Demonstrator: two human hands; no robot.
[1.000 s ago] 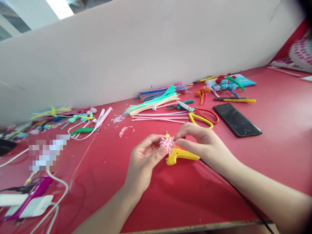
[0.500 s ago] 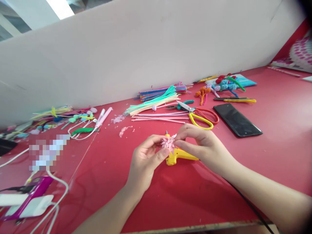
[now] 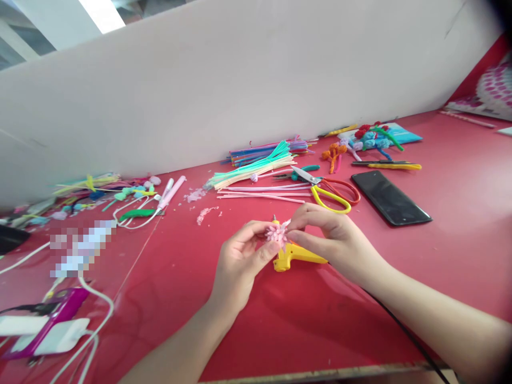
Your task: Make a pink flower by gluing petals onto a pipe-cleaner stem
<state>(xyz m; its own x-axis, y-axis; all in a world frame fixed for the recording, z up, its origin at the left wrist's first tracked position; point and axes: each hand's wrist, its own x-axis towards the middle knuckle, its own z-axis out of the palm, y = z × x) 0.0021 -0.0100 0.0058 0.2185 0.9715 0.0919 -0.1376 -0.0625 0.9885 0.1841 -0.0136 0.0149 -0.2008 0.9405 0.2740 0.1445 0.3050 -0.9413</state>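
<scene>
A small pink flower [image 3: 277,233] with many pointed petals is pinched between my two hands, above the red table. My left hand [image 3: 244,256] grips its left side between thumb and fingers. From the right, my right hand [image 3: 326,232] has thumb and forefinger closed on the flower's edge; the fingertips partly cover what they pinch. Under the flower and my right hand lies a yellow glue gun [image 3: 296,257], its nozzle pointing away from me. Just beyond my right hand rest scissors [image 3: 330,197] with one yellow and one red handle.
Pink pipe cleaners [image 3: 264,196] and bundled green and cream pipe cleaners [image 3: 256,168] lie behind my hands. A black phone [image 3: 391,197] sits to the right. Pink curling iron [image 3: 170,193], cords and a purple-and-white power strip [image 3: 52,333] occupy the left. A white wall [image 3: 240,80] stands behind.
Both hands stay on the pink flower with almost no motion. The whole view has shifted very slightly.
</scene>
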